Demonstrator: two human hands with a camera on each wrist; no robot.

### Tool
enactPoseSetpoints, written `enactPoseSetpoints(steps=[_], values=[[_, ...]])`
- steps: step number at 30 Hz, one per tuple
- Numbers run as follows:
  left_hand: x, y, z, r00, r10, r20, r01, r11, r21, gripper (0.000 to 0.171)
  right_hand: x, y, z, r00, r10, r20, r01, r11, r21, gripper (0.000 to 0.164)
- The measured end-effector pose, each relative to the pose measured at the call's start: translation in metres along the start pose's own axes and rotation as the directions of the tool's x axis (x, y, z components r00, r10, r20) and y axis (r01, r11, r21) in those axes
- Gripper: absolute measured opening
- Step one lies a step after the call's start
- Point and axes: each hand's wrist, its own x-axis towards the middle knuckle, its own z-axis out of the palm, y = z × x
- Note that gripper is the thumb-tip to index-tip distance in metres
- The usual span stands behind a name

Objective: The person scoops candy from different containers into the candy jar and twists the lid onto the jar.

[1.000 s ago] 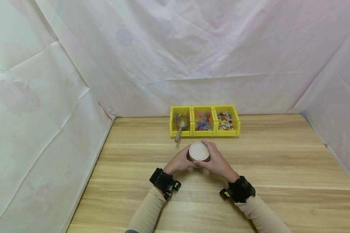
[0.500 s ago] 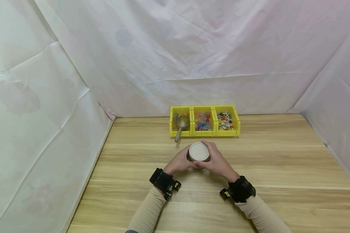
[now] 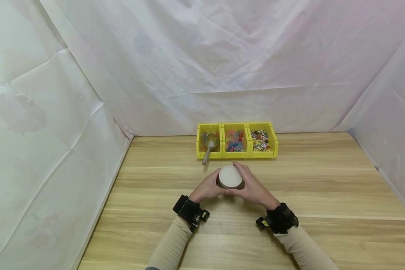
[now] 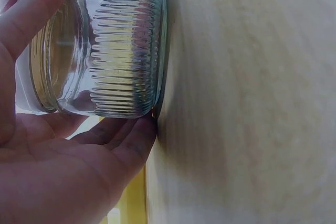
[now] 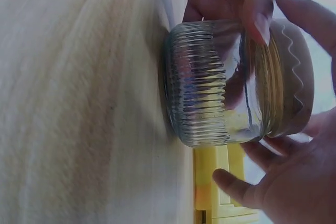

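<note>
A clear glass jar (image 5: 202,85) with ribbed sides stands upright on the wooden table. Its pale, round screw lid (image 3: 230,176) sits on top, and glass threads show below its edge in the right wrist view. My left hand (image 3: 209,187) grips the jar's body, thumb on the near side and fingers (image 4: 128,140) low on the far side. Around the lid curves my right hand (image 3: 251,188), with the thumb close by its near edge and the fingers on the far side. One finger (image 5: 236,187) of that hand sticks out away from the jar.
Behind the jar stand three joined yellow bins (image 3: 235,154). A metal scoop (image 3: 206,154) leans out of the left one. Colourful beads (image 3: 235,144) fill the middle bin, and small lollipop-like pieces (image 3: 260,140) the right. White cloth (image 3: 202,67) walls off the table's back and sides.
My right hand has shifted slightly to the right and its thumb has moved along the lid's near edge. The left hand and the jar have stayed in place.
</note>
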Motion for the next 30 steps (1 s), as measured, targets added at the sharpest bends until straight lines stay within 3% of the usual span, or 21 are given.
enactPoseSetpoints(steps=[11,23,30], values=[[0.0,-0.001,0.0,1.0,0.011,0.014,-0.01,1.0,-0.023,0.084,-0.001,0.003,-0.006,0.994,-0.105,0.03,0.105,0.994,0.009,0.095],[-0.001,0.001,0.0,1.0,0.013,0.022,-0.011,0.999,-0.048,0.087,-0.001,0.006,-0.005,0.992,-0.116,0.041,0.116,0.993,0.019,0.09],[-0.017,0.034,-0.008,0.999,0.002,0.046,0.001,0.998,-0.064,0.085,0.0,0.005,-0.006,0.995,-0.101,0.022,0.1,0.995,0.007,0.089]])
